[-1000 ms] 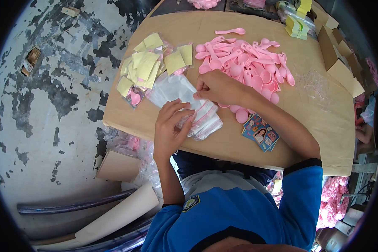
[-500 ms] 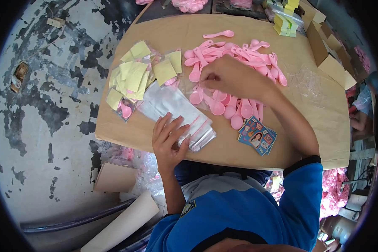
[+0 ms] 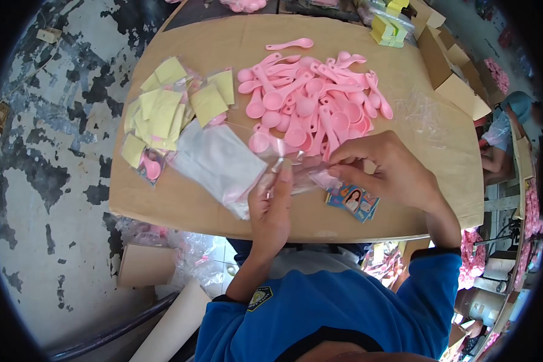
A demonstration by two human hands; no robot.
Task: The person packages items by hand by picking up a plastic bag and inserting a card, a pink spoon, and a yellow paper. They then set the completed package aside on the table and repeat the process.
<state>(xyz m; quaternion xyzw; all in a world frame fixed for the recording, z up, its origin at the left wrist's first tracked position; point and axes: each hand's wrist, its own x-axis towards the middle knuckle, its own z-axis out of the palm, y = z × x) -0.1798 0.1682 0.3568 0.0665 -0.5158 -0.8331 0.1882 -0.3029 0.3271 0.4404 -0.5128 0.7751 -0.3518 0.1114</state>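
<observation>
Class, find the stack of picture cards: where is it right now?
In the head view, the picture cards lie by the near edge of the table, right beside the right hand and nearer than the pink spoons.

pinching small clear bag (image 3: 303, 174) between left hand (image 3: 271, 205) and right hand (image 3: 387, 171) above cardboard tabletop (image 3: 223, 37) | pink spoon pile (image 3: 311, 99) just behind | clear bag stack (image 3: 217, 160) beside left hand | yellow-card packs (image 3: 163, 114) further left | picture cards (image 3: 352, 202) just beside right hand
</observation>
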